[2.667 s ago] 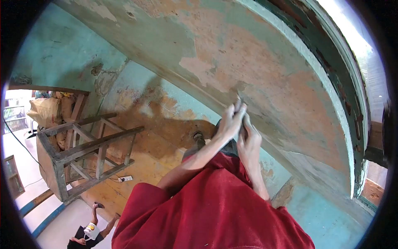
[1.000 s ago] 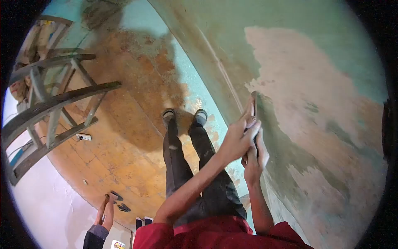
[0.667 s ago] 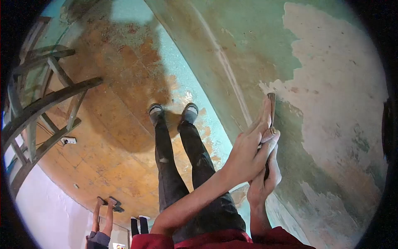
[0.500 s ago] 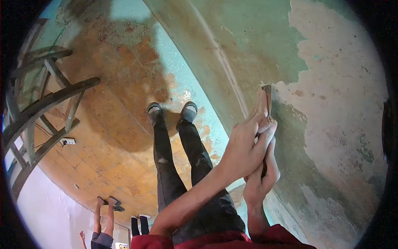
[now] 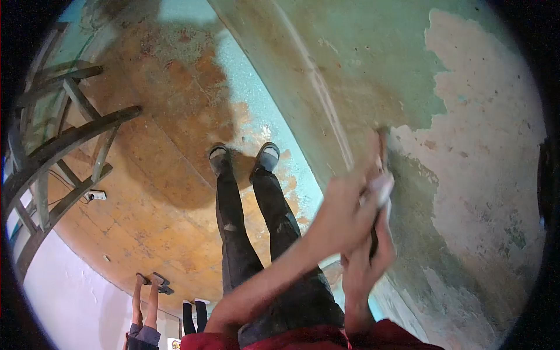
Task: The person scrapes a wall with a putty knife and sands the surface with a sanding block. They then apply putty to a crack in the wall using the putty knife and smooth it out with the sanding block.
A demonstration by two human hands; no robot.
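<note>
Both hands are together at the green wall [image 5: 326,76], near the edge of a pale peeled patch [image 5: 490,146]. My left hand [image 5: 350,210], blurred by motion, has its fingers wrapped on a thin scraper-like tool [image 5: 382,149] whose tip touches the wall. Just below it, my right hand [image 5: 373,254] is closed round the tool's dark handle [image 5: 374,242]. The fingers overlap and hide most of the handle. A whitish scratched line [image 5: 321,87] runs down the wall to the hands.
A wooden ladder-like frame [image 5: 76,146] stands at the left. A white power socket [image 5: 96,195] with a cable lies on the worn orange floor [image 5: 169,146]. Legs of two other people [image 5: 153,303] [image 5: 195,315] show at the bottom left.
The hands and the tool have shifted slightly to the right and are now blurred. The view of the wall has also moved a little to the right and down.
</note>
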